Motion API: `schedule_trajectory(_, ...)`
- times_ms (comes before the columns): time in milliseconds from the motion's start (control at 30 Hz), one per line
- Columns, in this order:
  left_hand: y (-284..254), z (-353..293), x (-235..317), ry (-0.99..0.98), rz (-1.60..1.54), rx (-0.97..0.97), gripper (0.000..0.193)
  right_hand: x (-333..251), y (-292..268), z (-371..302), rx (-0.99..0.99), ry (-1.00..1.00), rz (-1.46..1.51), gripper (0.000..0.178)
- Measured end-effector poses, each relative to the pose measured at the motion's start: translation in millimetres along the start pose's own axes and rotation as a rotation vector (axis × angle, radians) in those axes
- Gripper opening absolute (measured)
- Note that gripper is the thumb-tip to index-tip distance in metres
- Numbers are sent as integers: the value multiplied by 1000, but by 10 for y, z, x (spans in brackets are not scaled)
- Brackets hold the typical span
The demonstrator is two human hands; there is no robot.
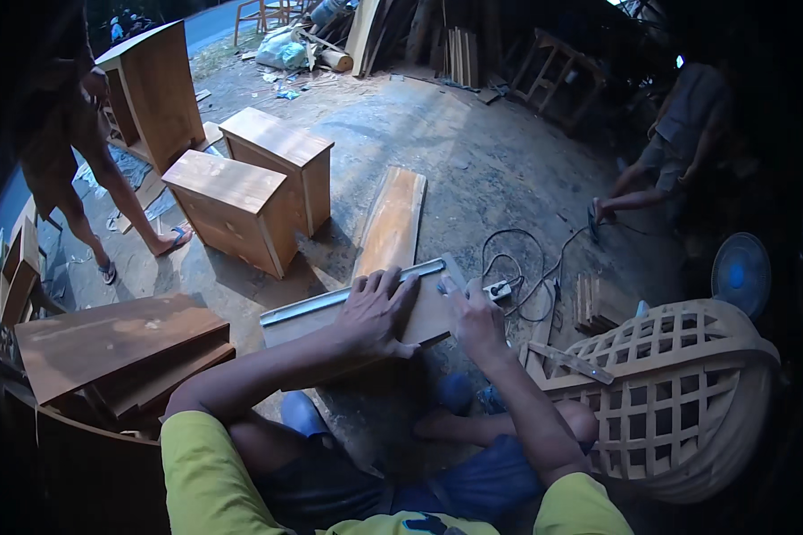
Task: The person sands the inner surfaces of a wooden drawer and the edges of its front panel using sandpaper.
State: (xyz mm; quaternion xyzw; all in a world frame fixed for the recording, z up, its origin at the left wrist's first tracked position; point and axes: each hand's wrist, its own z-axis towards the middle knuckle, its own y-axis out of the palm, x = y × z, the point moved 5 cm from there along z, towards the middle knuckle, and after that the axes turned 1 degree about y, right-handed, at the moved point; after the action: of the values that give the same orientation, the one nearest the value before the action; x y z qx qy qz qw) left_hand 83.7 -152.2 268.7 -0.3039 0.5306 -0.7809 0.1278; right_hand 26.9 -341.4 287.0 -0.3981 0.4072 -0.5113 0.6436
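Across my lap lies a wooden panel (433, 316) with a long pale metal rail, like a drawer slide (317, 305), along its far edge. My left hand (375, 312) is spread over the panel, fingertips on the rail and thumb by the near edge. At the rail's right end, my right hand (476, 319) is closed with its fingers together. Whatever it holds is too small and hidden to name. Just beyond the panel, a long wooden board (393, 214) lies on the floor.
Two wooden drawers (232, 209) stand ahead left, near a tall cabinet (156, 94). Stacked panels (120, 339) sit at my left. Right are a power strip (498, 290) with cable, a curved lattice piece (665, 383) and a fan (740, 275). People stand left (67, 143) and right (678, 134).
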Motion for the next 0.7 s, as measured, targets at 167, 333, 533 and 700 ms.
schedule_trajectory(167, -10, 117, 75, 1, 30, -49, 127, 91, -41, -137, -97, 53, -26, 38)
schedule_trajectory(333, 42, 223, 152, 14, 43, -62, 125, 217, -18, -16, -161, 95, -97, 34)
schedule_trajectory(533, 59, 69, 20, -41, 15, -120, 131, 169, 33, 14, -242, 59, -24, 32)
schedule_trajectory(700, 40, 129, 94, 7, 29, -91, 131, 250, 43, 185, -154, 67, -31, 28)
